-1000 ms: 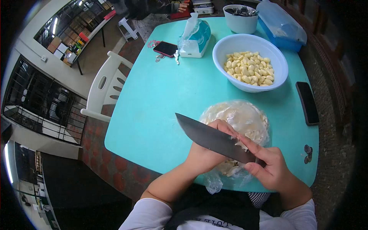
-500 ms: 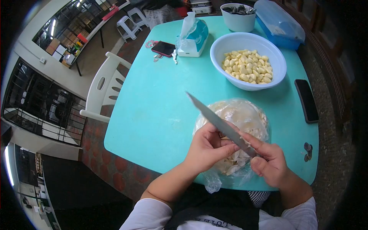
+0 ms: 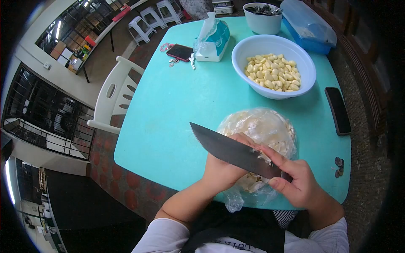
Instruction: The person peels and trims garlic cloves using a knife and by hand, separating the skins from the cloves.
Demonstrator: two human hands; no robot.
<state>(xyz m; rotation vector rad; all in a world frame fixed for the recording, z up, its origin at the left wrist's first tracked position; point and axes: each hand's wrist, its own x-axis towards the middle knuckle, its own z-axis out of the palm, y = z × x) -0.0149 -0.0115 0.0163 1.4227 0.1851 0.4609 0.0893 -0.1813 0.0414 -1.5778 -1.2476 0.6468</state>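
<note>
My right hand point(image 3: 297, 181) grips a wide dark knife point(image 3: 232, 151) near its handle end, its blade lying flat and pointing up-left. Thin pale peel clings to the blade beside my fingers. Behind the blade is my left hand point(image 3: 221, 170), its fingers mostly covered, so what it holds is hidden. Under both hands rests a clear plastic bag point(image 3: 261, 126) with pale skins and pieces inside. Beyond the bag, a light blue bowl point(image 3: 238, 63) holds several peeled garlic cloves point(image 3: 274, 72).
On the turquoise table point(image 3: 168, 118) are a tissue pack point(image 3: 215, 42), a phone with a red edge point(image 3: 180, 52), a black phone point(image 3: 338, 110), coins point(image 3: 339, 166), a tub of cutlery point(image 3: 263, 23) and a blue lidded box point(image 3: 308, 29). A white chair point(image 3: 112, 95) stands at the left.
The knife blade has turned from edge-on to flat over my left hand, whose fingers showed half a second ago. The person at the far side has gone out of view.
</note>
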